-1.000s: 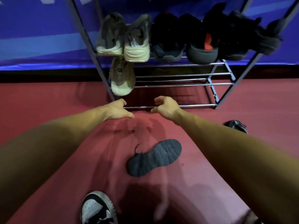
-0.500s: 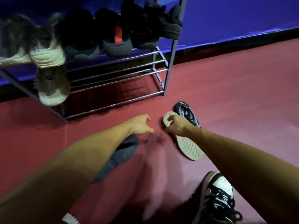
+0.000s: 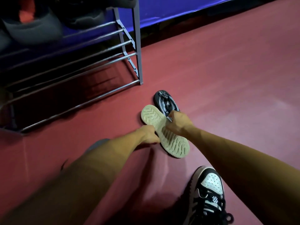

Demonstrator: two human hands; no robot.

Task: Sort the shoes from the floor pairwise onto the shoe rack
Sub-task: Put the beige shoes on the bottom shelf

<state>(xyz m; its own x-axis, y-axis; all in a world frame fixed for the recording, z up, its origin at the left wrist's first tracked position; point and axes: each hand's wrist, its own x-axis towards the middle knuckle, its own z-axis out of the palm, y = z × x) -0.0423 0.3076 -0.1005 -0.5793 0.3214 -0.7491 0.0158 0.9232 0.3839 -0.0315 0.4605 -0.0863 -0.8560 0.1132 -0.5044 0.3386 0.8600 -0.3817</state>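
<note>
While left hand holds an upturned shoe, the patterned shoe reads "REN".

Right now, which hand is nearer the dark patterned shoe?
Right. The right hand lies against the dark patterned shoe; the left hand grips the pale-soled shoe, apart from it.

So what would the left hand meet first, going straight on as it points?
The left hand grips the overturned pale-soled shoe; beyond it, probably the right hand on the dark patterned shoe.
</note>
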